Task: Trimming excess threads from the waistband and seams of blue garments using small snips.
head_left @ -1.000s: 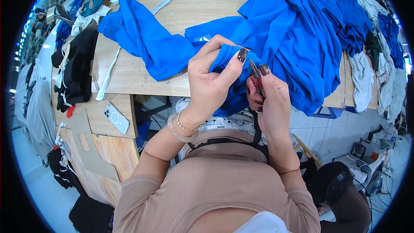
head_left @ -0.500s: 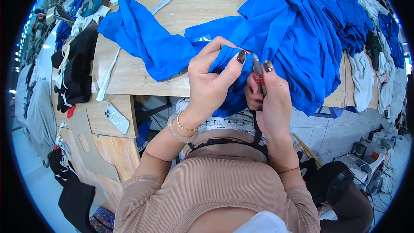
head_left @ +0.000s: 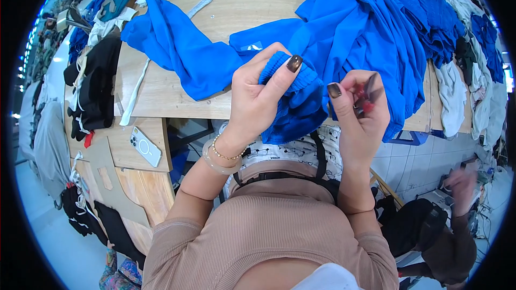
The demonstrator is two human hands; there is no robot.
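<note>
A bright blue garment (head_left: 371, 37) lies bunched across the table, one sleeve-like part stretching to the left. My left hand (head_left: 255, 96) is closed on its gathered, ribbed elastic edge (head_left: 290, 78), thumb on top, lifted at the table's front edge. Just to the right, my right hand (head_left: 357, 115) holds small red-handled thread snips (head_left: 365, 99), the metal blades tucked back among the curled fingers. Its thumb and a finger are close to the blue edge; whether they also pinch a thread is too small to tell.
Black folded clothing (head_left: 97, 86) and a phone (head_left: 145, 146) lie at the left, near a beige card pattern (head_left: 115, 182). More blue and white garments (head_left: 451, 96) hang over the right side. A co-worker's blurred hand (head_left: 462, 188) shows at lower right, another person's patterned sleeve (head_left: 112, 260) at lower left.
My right hand has moved right, away from the elastic edge, and the snips' blades have swung back from the cloth. A co-worker's hand has come up at lower right.
</note>
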